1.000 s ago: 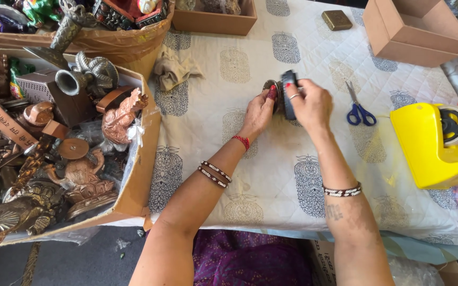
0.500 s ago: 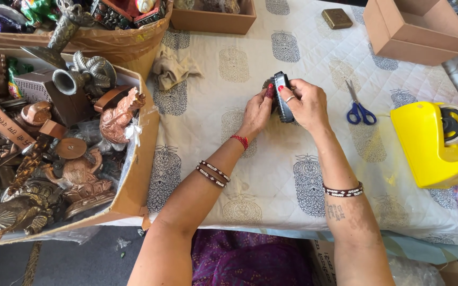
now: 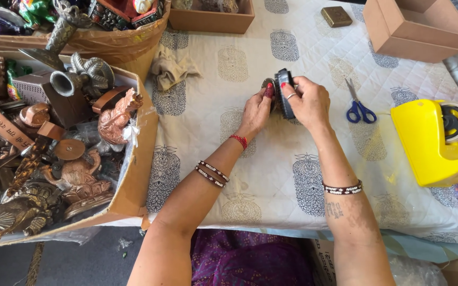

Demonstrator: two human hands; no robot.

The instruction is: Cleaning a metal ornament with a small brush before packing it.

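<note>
Both hands meet over the middle of a table covered with a cream printed cloth (image 3: 271,169). My right hand (image 3: 307,103) grips a dark round disc-shaped object (image 3: 282,90) held on edge, its rim facing me. My left hand (image 3: 258,111) presses against the object's left side, where a small brownish round part (image 3: 267,85) shows past the fingertips. What the two parts are exactly is hidden by the fingers.
Blue-handled scissors (image 3: 357,108) lie right of my hands, then a yellow tape dispenser (image 3: 434,140). Cardboard boxes (image 3: 417,29) and a small brass box (image 3: 337,17) sit at the back. A crumpled cloth (image 3: 172,66) lies back left. An open carton (image 3: 144,159) of metal figurines fills the left.
The dark disc has been turned slightly in my hands and stays held on edge at the same spot. The arms have barely moved.
</note>
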